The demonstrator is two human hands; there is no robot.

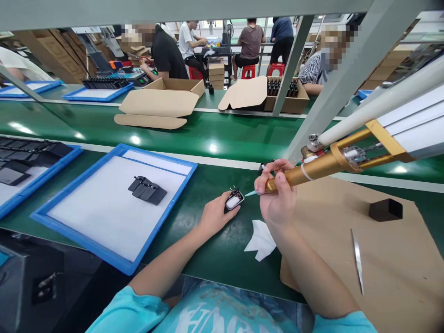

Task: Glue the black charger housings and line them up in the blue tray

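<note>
My left hand [215, 214] is closed around a small black part with a white face [233, 200], holding it just above the green bench. My right hand [277, 194] grips a gold-coloured dispensing tool [314, 170] like a pen. Its pale blue tip [251, 193] points left and nearly touches the small part. The tool's body runs up and to the right to white tubes [398, 108]. A crumpled white wipe [261, 239] lies on the bench below both hands.
A blue-rimmed tray [114, 266] at left holds a few dark parts [147, 190]. Right: a cardboard sheet [398, 259] with a metal blade [357, 259] and a black block [385, 209]. Open cartons [166, 99] and several seated people are beyond the green conveyor belt [208, 134].
</note>
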